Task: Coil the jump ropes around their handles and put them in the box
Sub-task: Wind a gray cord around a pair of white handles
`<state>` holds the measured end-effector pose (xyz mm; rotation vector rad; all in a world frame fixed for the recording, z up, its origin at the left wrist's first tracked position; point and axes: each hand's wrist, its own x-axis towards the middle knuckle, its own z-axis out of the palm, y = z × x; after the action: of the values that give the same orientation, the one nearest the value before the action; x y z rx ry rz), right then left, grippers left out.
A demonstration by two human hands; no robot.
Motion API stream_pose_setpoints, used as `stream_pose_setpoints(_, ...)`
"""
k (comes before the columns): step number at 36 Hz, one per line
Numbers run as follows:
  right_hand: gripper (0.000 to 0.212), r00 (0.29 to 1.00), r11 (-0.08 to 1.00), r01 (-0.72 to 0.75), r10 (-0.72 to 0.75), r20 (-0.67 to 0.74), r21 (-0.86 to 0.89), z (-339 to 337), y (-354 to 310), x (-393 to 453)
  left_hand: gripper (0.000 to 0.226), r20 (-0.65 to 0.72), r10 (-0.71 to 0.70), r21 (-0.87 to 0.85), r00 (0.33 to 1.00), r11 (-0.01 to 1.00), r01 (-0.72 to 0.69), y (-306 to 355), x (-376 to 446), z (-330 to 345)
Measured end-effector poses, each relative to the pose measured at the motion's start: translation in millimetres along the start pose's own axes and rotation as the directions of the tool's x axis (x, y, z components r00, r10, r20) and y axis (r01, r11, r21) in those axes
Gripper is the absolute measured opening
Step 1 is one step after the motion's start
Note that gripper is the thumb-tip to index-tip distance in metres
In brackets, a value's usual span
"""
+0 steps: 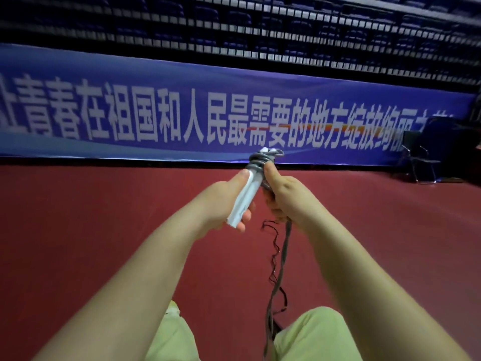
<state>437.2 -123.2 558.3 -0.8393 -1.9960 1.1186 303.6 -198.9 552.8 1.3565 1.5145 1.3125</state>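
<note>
My left hand point(223, 201) grips two white jump-rope handles point(244, 198) held together, tilted up and away from me. Grey rope point(263, 158) is coiled around the handles' upper end. My right hand point(289, 199) holds the rope right beside the coil, thumb pressed against the wraps. The loose rest of the grey rope point(279, 272) hangs from my right hand down between my knees, with a thin dark wavy cord beside it. No box is in view.
Red sports floor point(104, 217) stretches ahead to a long blue banner point(182, 118) with white characters. Dark netting and seats rise behind it. A black folding chair point(421, 160) stands at the far right. My light green trouser legs point(312, 337) fill the bottom.
</note>
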Motion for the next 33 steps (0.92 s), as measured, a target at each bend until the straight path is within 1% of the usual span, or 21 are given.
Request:
stream_pose_setpoints(4,0.057,0.990,0.996,0.088,-0.091,-0.105,-0.032,0.2,-18.3,-11.5,0.057,-0.095,0.099,0.140,0.991,0.986,-0.085,22.4,-15.3,2.2)
stream_pose_setpoints(6,0.062,0.983,0.991,0.130,-0.130,-0.130,-0.012,-3.8,-24.4,-16.8,0.061,-0.195,0.198,0.328,0.961,0.936,-0.126,30.9,-21.5,2.6)
stream_pose_setpoints(8,0.061,0.983,0.983,0.156,-0.146,-0.112,0.092,-7.8,-27.6,-25.5,0.061,-0.248,0.309,0.460,0.918,0.872,-0.169,37.0,-29.6,2.1)
stream_pose_setpoints(10,0.053,0.987,0.967,0.155,-0.145,-0.064,0.201,-11.0,-30.6,-36.1,0.056,-0.238,0.373,0.496,0.897,0.840,-0.218,41.4,-38.8,2.5)
stream_pose_setpoints(11,0.049,0.989,0.964,0.145,-0.140,-0.039,0.223,-11.0,-31.4,-38.1,0.053,-0.236,0.387,0.499,0.891,0.835,-0.230,41.8,-40.8,1.4)
stream_pose_setpoints(13,0.046,0.991,0.971,0.134,-0.133,-0.015,0.200,-12.6,-36.6,-42.9,0.053,-0.242,0.403,0.506,0.883,0.829,-0.239,44.3,-45.0,0.3)
stream_pose_setpoints(15,0.053,0.990,0.975,0.138,-0.139,-0.007,0.176,-13.9,-43.1,-45.9,0.047,-0.247,0.420,0.518,0.873,0.819,-0.247,48.9,-49.8,1.3)
stream_pose_setpoints(17,0.062,0.991,0.972,0.137,-0.134,-0.025,0.192,-14.0,-49.2,-49.0,0.038,-0.240,0.423,0.524,0.874,0.814,-0.251,53.5,-54.1,4.4)
stream_pose_setpoints(19,0.067,0.987,0.967,0.150,-0.134,-0.090,0.205,-12.4,-52.6,-50.5,0.041,-0.238,0.412,0.510,0.880,0.824,-0.247,56.3,-59.3,8.5)
stream_pose_setpoints(21,0.060,0.980,0.958,0.173,-0.143,-0.138,0.230,-11.2,-53.5,-51.6,0.043,-0.232,0.403,0.517,0.885,0.822,-0.239,56.3,-62.0,12.7)
stream_pose_setpoints(23,0.048,0.978,0.946,0.190,-0.158,-0.140,0.264,-11.7,-52.9,-54.2,0.042,-0.190,0.381,0.515,0.905,0.824,-0.238,55.9,-63.1,15.2)
stream_pose_setpoints(24,0.041,0.977,0.937,0.199,-0.166,-0.134,0.288,-12.2,-51.8,-55.0,0.042,-0.140,0.354,0.476,0.925,0.843,-0.251,55.2,-63.2,15.7)
stream_pose_setpoints(25,0.035,0.977,0.926,0.201,-0.167,-0.131,0.319,-13.1,-50.6,-56.3,0.042,-0.069,0.305,0.398,0.950,0.882,-0.254,54.9,-64.7,16.6)
stream_pose_setpoints(26,0.033,0.980,0.913,0.191,-0.154,-0.129,0.362,-13.1,-48.9,-57.8,0.044,0.023,0.230,0.289,0.973,0.930,-0.227,52.8,-66.9,16.9)
stream_pose_setpoints(27,0.034,0.981,0.892,0.185,-0.143,-0.132,0.412,-14.7,-47.8,-58.7,0.050,0.129,0.155,0.176,0.979,0.968,-0.177,50.9,-67.6,17.1)
stream_pose_setpoints(28,0.037,0.982,0.867,0.183,-0.142,-0.123,0.464,-15.3,-46.4,-59.6,0.056,0.243,0.110,0.060,0.964,0.990,-0.128,46.4,-68.5,16.8)
stream_pose_setpoints(29,0.039,0.982,0.838,0.191,-0.159,-0.106,0.511,-16.2,-45.4,-60.2,0.064,0.354,0.107,-0.071,0.929,0.994,-0.087,40.8,-68.7,16.5)
stream_pose_setpoints(30,0.036,0.979,0.809,0.203,-0.185,-0.089,0.552,-17.2,-44.7,-60.8,0.071,0.451,0.136,-0.214,0.882,0.976,-0.041,34.9,-68.2,17.2)
stream_pose_setpoints(31,0.032,0.975,0.786,0.213,-0.211,-0.072,0.581,-17.8,-44.1,-61.5,0.079,0.522,0.169,-0.343,0.836,0.939,0.025,29.4,-67.4,17.7)
stream_pose_setpoints(32,0.029,0.973,0.773,0.213,-0.225,-0.055,0.597,-17.9,-44.8,-62.6,0.082,0.572,0.193,-0.429,0.797,0.899,0.090,24.7,-66.7,18.6)
stream_pose_setpoints(33,0.028,0.973,0.767,0.206,-0.228,-0.041,0.608,-17.5,-46.3,-64.2,0.082,0.606,0.210,-0.467,0.767,0.875,0.130,21.5,-66.7,20.3)
